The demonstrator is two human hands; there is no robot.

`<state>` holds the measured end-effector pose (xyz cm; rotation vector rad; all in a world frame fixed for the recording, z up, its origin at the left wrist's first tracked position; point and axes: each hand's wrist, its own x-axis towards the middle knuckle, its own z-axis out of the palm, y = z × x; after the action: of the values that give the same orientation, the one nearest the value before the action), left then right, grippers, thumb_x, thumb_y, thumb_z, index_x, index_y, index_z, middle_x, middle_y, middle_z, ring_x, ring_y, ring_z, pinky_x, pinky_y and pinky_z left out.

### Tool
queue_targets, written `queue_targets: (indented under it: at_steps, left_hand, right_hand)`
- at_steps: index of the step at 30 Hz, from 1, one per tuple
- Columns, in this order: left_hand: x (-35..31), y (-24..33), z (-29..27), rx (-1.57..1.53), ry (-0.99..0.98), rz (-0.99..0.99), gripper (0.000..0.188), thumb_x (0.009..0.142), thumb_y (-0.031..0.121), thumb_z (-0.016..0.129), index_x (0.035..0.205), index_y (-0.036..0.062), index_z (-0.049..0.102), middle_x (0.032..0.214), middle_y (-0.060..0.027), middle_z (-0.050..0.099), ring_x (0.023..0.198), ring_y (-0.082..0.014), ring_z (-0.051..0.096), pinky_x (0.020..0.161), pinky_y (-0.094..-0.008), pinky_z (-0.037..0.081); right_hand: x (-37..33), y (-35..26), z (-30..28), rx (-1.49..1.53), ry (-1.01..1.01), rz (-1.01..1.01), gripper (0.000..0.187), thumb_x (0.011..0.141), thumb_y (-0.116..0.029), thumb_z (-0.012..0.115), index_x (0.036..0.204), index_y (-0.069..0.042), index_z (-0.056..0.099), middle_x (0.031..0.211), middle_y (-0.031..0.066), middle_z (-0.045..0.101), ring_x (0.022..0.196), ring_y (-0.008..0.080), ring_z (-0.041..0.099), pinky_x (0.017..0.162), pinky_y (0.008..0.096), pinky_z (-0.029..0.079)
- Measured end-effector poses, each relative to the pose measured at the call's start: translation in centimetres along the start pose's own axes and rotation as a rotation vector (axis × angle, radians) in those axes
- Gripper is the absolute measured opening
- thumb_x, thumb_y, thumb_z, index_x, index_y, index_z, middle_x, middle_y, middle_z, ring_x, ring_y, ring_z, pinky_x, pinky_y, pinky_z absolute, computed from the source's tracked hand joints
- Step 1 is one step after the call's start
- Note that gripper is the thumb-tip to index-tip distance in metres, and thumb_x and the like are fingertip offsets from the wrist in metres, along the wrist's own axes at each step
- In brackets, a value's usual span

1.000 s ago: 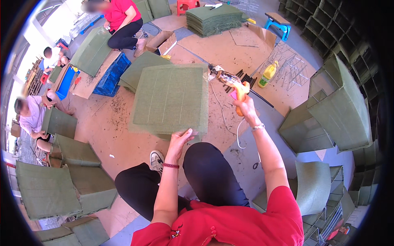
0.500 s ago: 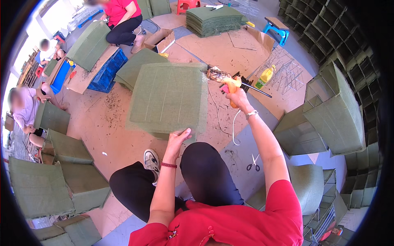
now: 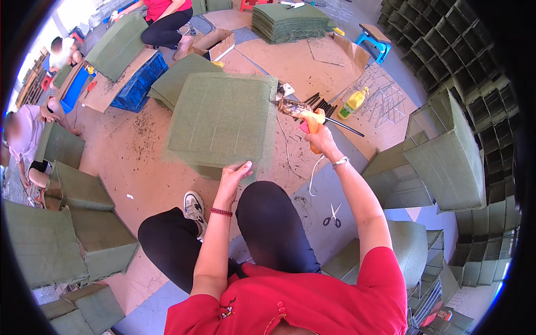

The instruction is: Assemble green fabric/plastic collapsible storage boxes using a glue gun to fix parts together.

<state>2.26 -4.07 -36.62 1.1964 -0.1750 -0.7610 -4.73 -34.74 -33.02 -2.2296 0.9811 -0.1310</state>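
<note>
1. So, the left hand (image 3: 235, 176) has its thumb along the near edge of a square, frayed, green woven-mesh panel (image 3: 218, 114). Its other fingers are folded at that edge, partly hidden, holding on.
2. The panel sits just beyond the knees, with more green material peeking out below.
3. Right hand (image 3: 321, 139): fingers wrapped around an orange-handled tool with a metal-caged barrel (image 3: 296, 109). The tip's at the panel's right edge; can't tell if it's touching.
4. Loose black rods (image 3: 321, 104) lie near a yellow plastic jug with a green label (image 3: 353, 104). No clue how full that jug is.
5. Farther off there's an open brown cardboard box (image 3: 225, 47), contents too small to make out.
6. The blue plastic crate (image 3: 139, 84) has a flat cardboard sheet (image 3: 95, 99) over it, so its inside is hidden.
</note>
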Motion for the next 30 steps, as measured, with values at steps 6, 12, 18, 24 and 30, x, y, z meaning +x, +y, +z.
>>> queue_targets:
  at_steps: [6, 12, 18, 24, 30]
  left_hand:
    - [0.1, 0.2, 0.0, 0.001, -0.009, 0.033, 0.027, 0.084, 0.019, 0.066, 0.098, -0.0032, 0.064, 0.097, -0.0074, 0.064, 0.087, -0.0135, 0.059, 0.077, -0.0284, 0.049]
    - [-0.2, 0.2, 0.4, -0.002, -0.007, 0.011, 0.028, 0.083, 0.021, 0.067, 0.099, -0.0012, 0.066, 0.097, -0.0061, 0.065, 0.087, -0.0126, 0.059, 0.076, -0.0276, 0.048]
    - [-0.2, 0.0, 0.1, -0.028, 0.005, 0.014, 0.026, 0.083, 0.015, 0.066, 0.1, -0.0045, 0.063, 0.098, -0.0089, 0.063, 0.089, -0.0154, 0.06, 0.078, -0.0296, 0.051]
    - [0.2, -0.4, 0.1, -0.038, 0.008, 0.007, 0.025, 0.083, 0.015, 0.066, 0.099, -0.0045, 0.063, 0.098, -0.0089, 0.063, 0.089, -0.016, 0.061, 0.078, -0.0299, 0.051]
    - [0.1, -0.4, 0.1, -0.037, 0.025, 0.032, 0.028, 0.083, 0.018, 0.066, 0.099, -0.0042, 0.063, 0.098, -0.0089, 0.064, 0.087, -0.0154, 0.06, 0.078, -0.0296, 0.05]
  right_hand:
    - [-3.6, 3.0, 2.1, -0.203, -0.09, -0.001, 0.058, 0.062, -0.023, 0.071, 0.11, 0.005, 0.053, 0.09, 0.0251, 0.063, 0.092, 0.0371, 0.062, 0.08, 0.0416, 0.049]
    - [-2.1, 7.9, 1.6, 0.141, 0.171, 0.149, 0.05, 0.062, -0.023, 0.071, 0.1, 0.006, 0.058, 0.082, 0.0211, 0.065, 0.081, 0.0315, 0.065, 0.074, 0.037, 0.05]
    - [-1.4, -0.7, -0.3, 0.219, 0.136, -0.059, 0.048, 0.062, -0.024, 0.069, 0.098, 0.006, 0.057, 0.082, 0.0209, 0.064, 0.079, 0.0311, 0.064, 0.072, 0.0365, 0.05]
    - [-0.2, -1.0, 1.5, 0.097, 0.009, 0.001, 0.049, 0.063, -0.023, 0.069, 0.1, 0.007, 0.058, 0.086, 0.0207, 0.064, 0.084, 0.0299, 0.063, 0.075, 0.0359, 0.049]
    - [-2.9, -1.2, 0.0, -0.004, 0.0, -0.059, 0.048, 0.062, -0.022, 0.069, 0.1, 0.006, 0.058, 0.086, 0.0215, 0.064, 0.084, 0.0319, 0.063, 0.075, 0.0368, 0.049]
